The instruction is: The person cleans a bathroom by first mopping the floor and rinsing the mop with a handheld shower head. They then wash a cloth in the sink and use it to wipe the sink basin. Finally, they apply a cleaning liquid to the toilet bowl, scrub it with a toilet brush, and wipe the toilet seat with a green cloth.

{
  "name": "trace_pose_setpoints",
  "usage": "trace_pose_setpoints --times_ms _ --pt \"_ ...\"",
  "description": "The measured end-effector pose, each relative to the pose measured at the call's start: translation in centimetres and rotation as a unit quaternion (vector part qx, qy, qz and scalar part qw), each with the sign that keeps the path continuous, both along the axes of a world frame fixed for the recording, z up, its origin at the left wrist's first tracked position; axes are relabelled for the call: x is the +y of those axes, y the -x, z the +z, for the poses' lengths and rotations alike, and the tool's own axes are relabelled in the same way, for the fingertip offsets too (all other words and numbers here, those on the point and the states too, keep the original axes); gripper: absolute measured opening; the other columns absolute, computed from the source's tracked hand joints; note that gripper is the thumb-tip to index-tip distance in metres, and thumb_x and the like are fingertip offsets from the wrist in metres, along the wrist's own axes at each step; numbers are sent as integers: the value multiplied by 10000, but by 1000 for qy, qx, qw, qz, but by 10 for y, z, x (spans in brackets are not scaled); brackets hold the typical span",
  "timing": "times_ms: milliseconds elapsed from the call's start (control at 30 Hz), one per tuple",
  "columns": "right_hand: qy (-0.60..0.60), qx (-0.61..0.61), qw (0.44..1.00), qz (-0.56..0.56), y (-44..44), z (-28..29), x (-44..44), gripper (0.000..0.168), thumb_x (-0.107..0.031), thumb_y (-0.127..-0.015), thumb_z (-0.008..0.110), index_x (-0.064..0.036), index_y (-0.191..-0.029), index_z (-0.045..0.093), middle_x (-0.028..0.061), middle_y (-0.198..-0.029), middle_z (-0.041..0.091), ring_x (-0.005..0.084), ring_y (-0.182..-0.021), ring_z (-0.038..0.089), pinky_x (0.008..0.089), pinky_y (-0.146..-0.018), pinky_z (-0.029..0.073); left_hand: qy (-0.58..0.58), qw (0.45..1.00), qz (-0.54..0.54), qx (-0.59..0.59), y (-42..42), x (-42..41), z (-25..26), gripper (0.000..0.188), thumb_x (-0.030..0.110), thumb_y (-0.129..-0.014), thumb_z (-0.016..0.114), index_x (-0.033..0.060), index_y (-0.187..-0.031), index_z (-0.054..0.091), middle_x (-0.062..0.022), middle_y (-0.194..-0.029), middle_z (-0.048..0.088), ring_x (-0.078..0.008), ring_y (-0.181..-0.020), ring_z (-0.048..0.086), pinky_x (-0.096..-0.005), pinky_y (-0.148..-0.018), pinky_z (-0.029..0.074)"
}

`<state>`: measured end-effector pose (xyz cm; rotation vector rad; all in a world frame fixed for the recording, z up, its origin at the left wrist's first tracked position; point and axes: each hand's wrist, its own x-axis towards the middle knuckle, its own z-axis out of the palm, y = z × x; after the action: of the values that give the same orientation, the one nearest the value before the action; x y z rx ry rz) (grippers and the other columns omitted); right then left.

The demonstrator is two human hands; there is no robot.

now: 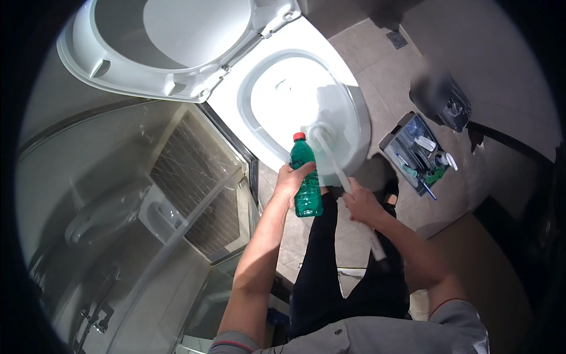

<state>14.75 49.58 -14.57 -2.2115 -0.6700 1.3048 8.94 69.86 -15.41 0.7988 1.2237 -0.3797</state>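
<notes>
In my left hand is a green plastic bottle with a red cap, upright in the picture and in front of the toilet's near rim. My right hand grips the long white handle of a toilet brush. The round white brush head is down inside the bowl of the white toilet, at its near side. Both the toilet seat and the lid are raised. Bright light washes out part of the bowl's inside.
On the tiled floor right of the toilet stands a grey caddy with spray bottles, brushes and a green cloth. A lined waste bin is behind it. A glass shower partition runs along the left. A floor drain lies farther back.
</notes>
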Motion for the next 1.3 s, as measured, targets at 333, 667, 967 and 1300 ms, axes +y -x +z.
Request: trace_pose_setpoints --times_ms 333,667,967,1300 --pt "10 -105 985 139 -31 -110 114 341 -82 -806 481 41 -1123 465 335 -1029 534 425 -730 609 482 -691 492 -109 991 -60 -49 22 27 -13 226 77 -766 648 -30 -949 569 -50 -785 597 -116 -663 574 -266 -599 484" --pt "-122 -122 984 37 -44 -69 77 526 -91 -861 383 -59 -1375 275 262 -791 618 411 -747 622 466 -689 498 -142 984 -72 -75 49 43 -6 451 146 -680 720 -41 -1039 522 -106 -855 620 -154 -768 613 -297 -714 501" --pt "204 -108 968 97 -76 -30 27 712 -8 -841 395 -234 -1438 81 224 -770 622 376 -647 618 467 -645 504 -126 984 -34 -121 49 41 -15 475 153 -670 745 -22 -1046 513 -91 -897 605 -157 -780 603 -292 -710 495" --pt "107 -14 988 110 -42 -96 131 628 -105 -875 418 -119 -1433 131 268 -945 601 374 -814 621 412 -746 487 -137 980 -37 -142 56 45 -6 445 158 -677 747 15 -1032 518 -74 -875 614 -142 -784 602 -289 -717 491"
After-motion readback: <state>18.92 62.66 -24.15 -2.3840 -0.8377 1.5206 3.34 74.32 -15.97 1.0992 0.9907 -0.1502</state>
